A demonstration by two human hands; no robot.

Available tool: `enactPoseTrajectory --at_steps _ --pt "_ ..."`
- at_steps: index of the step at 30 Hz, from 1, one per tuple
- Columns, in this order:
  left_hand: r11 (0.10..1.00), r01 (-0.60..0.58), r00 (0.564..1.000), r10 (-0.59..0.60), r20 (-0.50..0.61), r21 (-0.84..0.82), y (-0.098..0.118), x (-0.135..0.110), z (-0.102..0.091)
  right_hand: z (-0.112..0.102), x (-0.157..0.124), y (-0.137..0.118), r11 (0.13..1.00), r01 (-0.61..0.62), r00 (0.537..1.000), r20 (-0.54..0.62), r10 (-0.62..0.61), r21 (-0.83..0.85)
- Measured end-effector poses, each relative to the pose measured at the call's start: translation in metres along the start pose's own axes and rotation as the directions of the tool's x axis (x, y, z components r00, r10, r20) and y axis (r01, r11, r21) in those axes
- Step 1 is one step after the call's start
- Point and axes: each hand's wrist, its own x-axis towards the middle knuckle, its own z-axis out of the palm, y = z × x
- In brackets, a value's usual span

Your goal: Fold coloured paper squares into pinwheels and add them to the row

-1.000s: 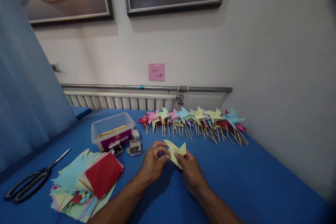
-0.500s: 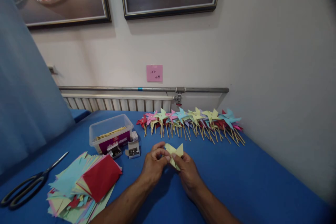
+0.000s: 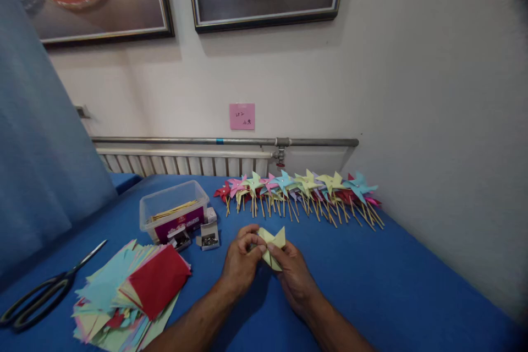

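Between both hands, above the blue cloth, is a pale yellow paper pinwheel (image 3: 278, 238) with its corners folded toward the middle. My left hand (image 3: 243, 256) pinches its left side between thumb and fingers. My right hand (image 3: 293, 269) grips it from the right, the thumb pressed near its centre. The fingers behind the paper are hidden. No stick shows on this pinwheel. Beyond my hands lies a row of finished pinwheels on sticks (image 3: 307, 182), in red, pink, green, blue and yellow.
At the left are a stack of coloured paper (image 3: 160, 280) and black-handled scissors (image 3: 49, 294). A clear plastic tub (image 3: 173, 198) holds thin sticks. Small open boxes of metal pins (image 3: 209, 239) stand beside it. A radiator (image 3: 185, 164) and pipe run along the wall behind.
The view has shifted very slightly. Both hands keep hold of the yellow pinwheel, and its folds have turned a little between the fingers.
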Motion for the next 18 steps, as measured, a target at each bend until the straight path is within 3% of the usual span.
enactPoseTrajectory --at_steps 18 --pt "0.999 -0.023 0.998 0.025 -0.056 0.031 0.0031 -0.0015 0.0025 -0.0061 0.0044 0.0075 0.998 0.038 0.999 -0.003 -0.039 -0.05"
